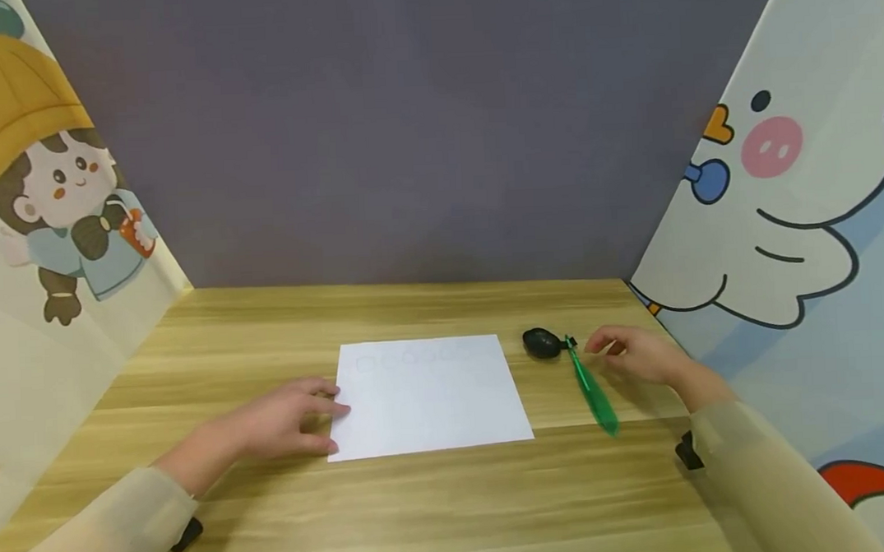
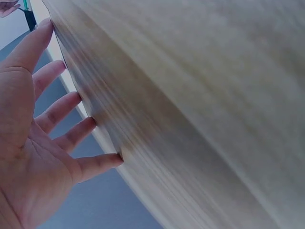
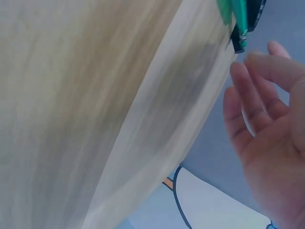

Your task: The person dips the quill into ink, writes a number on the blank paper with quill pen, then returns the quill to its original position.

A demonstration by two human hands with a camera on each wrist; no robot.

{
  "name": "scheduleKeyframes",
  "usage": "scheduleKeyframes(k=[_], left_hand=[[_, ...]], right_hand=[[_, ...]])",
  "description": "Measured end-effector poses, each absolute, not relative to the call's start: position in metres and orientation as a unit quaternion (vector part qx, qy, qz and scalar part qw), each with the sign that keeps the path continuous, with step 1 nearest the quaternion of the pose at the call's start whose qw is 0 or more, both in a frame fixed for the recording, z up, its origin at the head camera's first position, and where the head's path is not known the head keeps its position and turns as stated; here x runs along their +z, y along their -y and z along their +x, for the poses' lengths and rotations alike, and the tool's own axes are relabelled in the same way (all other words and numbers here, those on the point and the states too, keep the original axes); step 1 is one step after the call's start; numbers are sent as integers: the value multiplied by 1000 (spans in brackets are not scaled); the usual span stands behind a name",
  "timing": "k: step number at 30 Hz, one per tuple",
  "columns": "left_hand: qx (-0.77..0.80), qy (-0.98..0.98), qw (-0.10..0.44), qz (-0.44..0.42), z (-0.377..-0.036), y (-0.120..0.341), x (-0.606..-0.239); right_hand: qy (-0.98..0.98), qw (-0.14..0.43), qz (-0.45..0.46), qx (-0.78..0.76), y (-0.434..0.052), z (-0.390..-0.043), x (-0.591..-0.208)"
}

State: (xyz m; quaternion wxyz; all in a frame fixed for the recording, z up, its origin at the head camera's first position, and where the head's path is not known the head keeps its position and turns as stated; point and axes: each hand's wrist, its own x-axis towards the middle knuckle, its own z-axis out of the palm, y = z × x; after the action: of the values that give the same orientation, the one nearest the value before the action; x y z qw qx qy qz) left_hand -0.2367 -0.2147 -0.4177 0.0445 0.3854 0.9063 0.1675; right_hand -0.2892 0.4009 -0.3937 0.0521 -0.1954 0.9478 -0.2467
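A white sheet of paper (image 1: 428,400) lies flat on the wooden table, with a faint row of outlined shapes near its top edge. The spread fingers of my left hand (image 1: 293,418) rest on the paper's left edge; in the left wrist view this hand (image 2: 43,129) is seen from the palm side. To the right of the paper lie a black oval object (image 1: 542,343) with a short neck and a slim green leaf-shaped object (image 1: 594,393). My right hand (image 1: 638,354), fingers loosely bent and holding nothing, hovers just right of the green object's narrow upper end.
The wooden table (image 1: 423,516) ends at a dark grey panel (image 1: 407,146) behind. Side walls with cartoon prints stand at the left (image 1: 9,369) and right (image 1: 860,356), the right one close beside my right forearm.
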Motion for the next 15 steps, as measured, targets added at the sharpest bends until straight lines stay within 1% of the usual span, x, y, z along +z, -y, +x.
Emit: scheduleKeyframes(k=[9,15], left_hand=[[173,-907,39,382,-235,218,-419],[179,-908,45,377,-235,217,-420]], right_hand=[[-943,102,-199,-247,-395,-311,-396],[-937,129,-198,-259,-397,-318,-399]])
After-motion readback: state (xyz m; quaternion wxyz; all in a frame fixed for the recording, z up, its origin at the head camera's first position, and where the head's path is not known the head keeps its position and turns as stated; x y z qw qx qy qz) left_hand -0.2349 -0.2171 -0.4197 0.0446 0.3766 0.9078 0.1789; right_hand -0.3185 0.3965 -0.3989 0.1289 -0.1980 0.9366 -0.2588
